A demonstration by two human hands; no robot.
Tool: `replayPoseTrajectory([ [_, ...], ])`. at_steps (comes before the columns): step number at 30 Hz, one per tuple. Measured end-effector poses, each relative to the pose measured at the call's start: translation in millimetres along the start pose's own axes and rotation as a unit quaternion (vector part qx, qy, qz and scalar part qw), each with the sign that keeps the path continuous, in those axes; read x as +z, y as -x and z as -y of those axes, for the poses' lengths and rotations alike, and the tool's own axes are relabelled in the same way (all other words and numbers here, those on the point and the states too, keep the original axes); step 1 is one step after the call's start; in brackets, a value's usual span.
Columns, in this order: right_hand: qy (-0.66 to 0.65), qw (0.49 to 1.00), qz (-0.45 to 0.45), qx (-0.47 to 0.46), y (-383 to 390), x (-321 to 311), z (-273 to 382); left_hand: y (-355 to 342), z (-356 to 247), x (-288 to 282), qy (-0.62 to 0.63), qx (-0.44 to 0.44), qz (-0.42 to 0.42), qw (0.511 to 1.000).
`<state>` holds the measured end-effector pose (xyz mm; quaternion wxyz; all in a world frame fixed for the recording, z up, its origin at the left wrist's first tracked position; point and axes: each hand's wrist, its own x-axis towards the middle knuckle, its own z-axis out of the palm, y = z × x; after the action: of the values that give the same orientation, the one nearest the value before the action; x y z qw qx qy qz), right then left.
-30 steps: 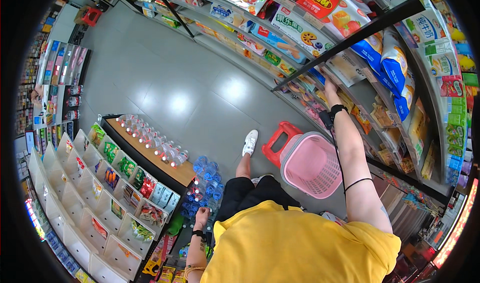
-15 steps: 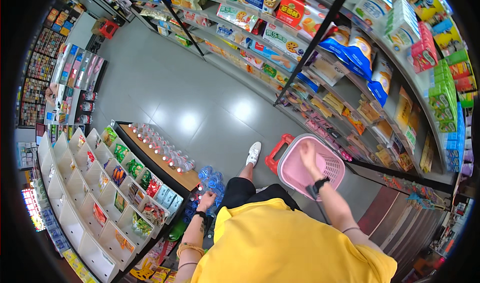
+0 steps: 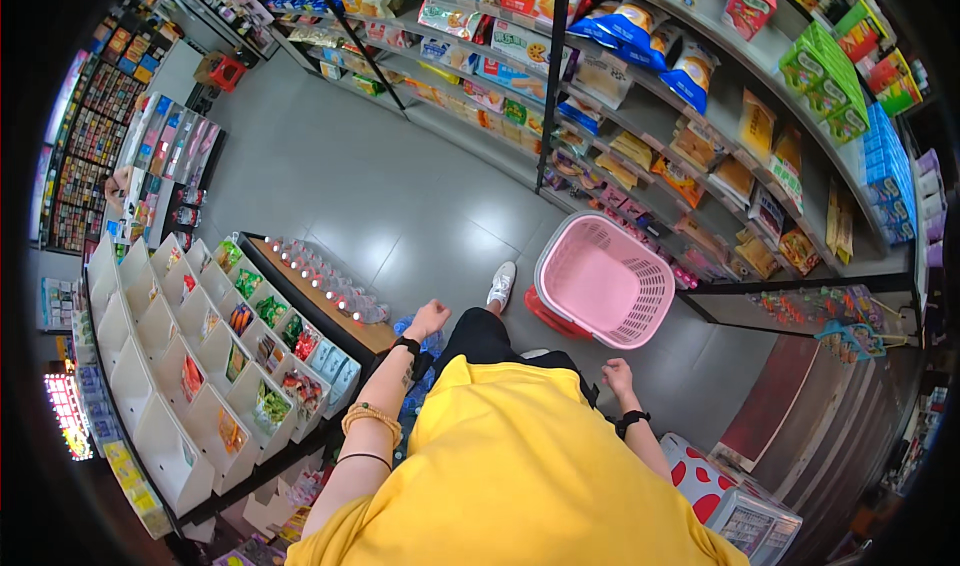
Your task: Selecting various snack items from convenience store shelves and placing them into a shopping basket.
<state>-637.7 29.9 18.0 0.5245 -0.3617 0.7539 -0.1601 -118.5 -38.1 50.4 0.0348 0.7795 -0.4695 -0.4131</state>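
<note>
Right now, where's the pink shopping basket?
In the head view the pink basket stands on the grey floor to the person's right front, below the snack shelves, just ahead of the right hand and beside the white shoe.

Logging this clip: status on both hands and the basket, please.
Left hand loosely closed, empty, near the bottled water rows. Right hand empty, low by the hip. Pink plastic shopping basket on the floor, apart from both hands, nothing visible inside.
</note>
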Motion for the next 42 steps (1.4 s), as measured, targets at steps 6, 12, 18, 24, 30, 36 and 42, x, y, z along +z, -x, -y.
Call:
replayPoseTrajectory([
  [6,-0.060,0.994,0.038,0.086,8,-1,-24,46,15,3,-0.005,0.023,0.019,1.000],
  [12,-0.122,0.984,0.025,0.125,25,6,-32,64,92,8,-0.055,-0.052,0.041,0.996],
  [18,-0.155,0.977,0.012,0.145,37,30,-36,55,137,7,0.002,-0.095,0.071,0.993],
  [24,-0.104,0.988,0.032,0.113,27,53,-9,36,127,-11,0.066,-0.072,0.015,0.995],
  [30,-0.119,0.990,0.009,0.071,30,74,65,20,158,-18,0.064,-0.101,0.055,0.991],
  [36,-0.106,0.992,0.006,0.062,37,87,93,-8,212,-9,0.125,-0.145,0.082,0.978],
  [42,-0.116,0.987,-0.034,0.107,57,88,74,-31,202,-32,0.048,-0.098,0.105,0.988],
])
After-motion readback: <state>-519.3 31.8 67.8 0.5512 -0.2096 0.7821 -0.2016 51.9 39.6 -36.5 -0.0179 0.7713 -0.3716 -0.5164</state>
